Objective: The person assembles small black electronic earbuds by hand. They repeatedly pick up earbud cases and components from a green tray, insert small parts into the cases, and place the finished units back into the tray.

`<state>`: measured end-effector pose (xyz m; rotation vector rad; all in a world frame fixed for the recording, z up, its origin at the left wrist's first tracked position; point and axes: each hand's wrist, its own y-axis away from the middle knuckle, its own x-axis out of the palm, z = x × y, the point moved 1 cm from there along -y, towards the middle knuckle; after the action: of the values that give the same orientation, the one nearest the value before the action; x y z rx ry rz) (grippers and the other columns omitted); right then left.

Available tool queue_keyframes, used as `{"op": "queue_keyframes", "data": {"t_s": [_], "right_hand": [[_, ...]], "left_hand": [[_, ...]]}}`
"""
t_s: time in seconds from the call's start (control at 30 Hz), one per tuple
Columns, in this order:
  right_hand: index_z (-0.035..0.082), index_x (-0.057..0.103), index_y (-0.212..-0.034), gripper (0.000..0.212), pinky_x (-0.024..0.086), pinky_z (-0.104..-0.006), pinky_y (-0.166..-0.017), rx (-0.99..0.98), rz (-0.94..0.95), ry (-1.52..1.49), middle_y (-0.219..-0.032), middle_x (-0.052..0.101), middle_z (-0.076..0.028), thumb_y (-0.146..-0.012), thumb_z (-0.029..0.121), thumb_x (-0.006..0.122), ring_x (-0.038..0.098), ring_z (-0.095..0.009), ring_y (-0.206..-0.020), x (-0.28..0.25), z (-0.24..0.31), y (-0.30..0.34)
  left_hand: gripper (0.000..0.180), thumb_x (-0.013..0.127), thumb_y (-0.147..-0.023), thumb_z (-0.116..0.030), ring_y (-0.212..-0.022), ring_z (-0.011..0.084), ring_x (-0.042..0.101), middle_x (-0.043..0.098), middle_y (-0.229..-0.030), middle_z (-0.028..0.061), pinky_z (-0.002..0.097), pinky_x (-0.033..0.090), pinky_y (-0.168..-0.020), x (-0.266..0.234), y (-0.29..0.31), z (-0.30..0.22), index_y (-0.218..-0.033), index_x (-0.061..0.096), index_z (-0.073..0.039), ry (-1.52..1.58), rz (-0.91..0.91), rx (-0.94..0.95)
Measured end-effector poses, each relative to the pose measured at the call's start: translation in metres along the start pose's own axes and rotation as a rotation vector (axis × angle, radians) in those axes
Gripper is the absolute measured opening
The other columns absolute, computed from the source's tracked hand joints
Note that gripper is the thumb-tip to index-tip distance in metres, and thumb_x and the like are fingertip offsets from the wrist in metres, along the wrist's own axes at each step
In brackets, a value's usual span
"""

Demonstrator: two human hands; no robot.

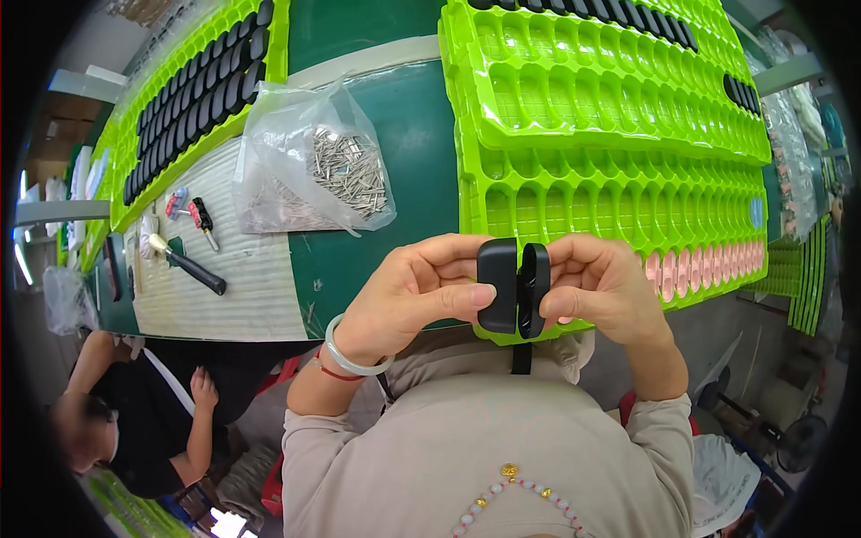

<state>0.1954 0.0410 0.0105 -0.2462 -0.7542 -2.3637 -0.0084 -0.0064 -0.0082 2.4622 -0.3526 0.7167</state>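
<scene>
My left hand pinches a smooth black case body with rounded corners, the thumb lying on its face. Right beside it, a narrower hollow black case lid is held between the thumb and fingers of my right hand. Both parts stand upright, edge to edge, above the table's front edge; whether they are joined cannot be told. Just past my right hand lies a green moulded tray with a row of pink pieces in its nearest pockets.
A see-through bag of thin metal pins lies mid-table. Screwdrivers and a black-handled tool rest on a pale mat. Another green tray holds black parts. A co-worker sits at the left.
</scene>
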Motion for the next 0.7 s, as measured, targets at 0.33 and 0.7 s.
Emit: {"op": "queue_keyframes", "data": {"t_s": [0.33, 0.7], "right_hand": [[-0.006, 0.057, -0.097, 0.028, 0.049, -0.0226, -0.064, -0.042, -0.085, 0.296, -0.082, 0.065, -0.008, -0.075, 0.004, 0.070, 0.061, -0.010, -0.073, 0.0018, -0.0019, 0.0001], [-0.005, 0.056, -0.091, 0.028, 0.046, -0.0170, -0.049, 0.028, -0.029, 0.190, -0.078, 0.062, -0.008, -0.070, 0.002, 0.073, 0.058, -0.007, -0.062, -0.0072, -0.0029, -0.0086]], "left_hand": [[0.040, 0.069, -0.076, -0.007, -0.091, 0.0124, 0.057, 0.062, -0.099, 0.0088, 0.0254, 0.047, -0.081, 0.0073, -0.0068, 0.0053, -0.112, 0.054, 0.005, -0.184, 0.005, 0.089], [0.041, 0.075, -0.070, -0.006, -0.082, 0.0117, 0.060, 0.064, -0.093, 0.0093, 0.0239, 0.050, -0.073, 0.0046, -0.0099, 0.0105, -0.105, 0.057, 0.006, -0.168, -0.020, 0.042]]}}
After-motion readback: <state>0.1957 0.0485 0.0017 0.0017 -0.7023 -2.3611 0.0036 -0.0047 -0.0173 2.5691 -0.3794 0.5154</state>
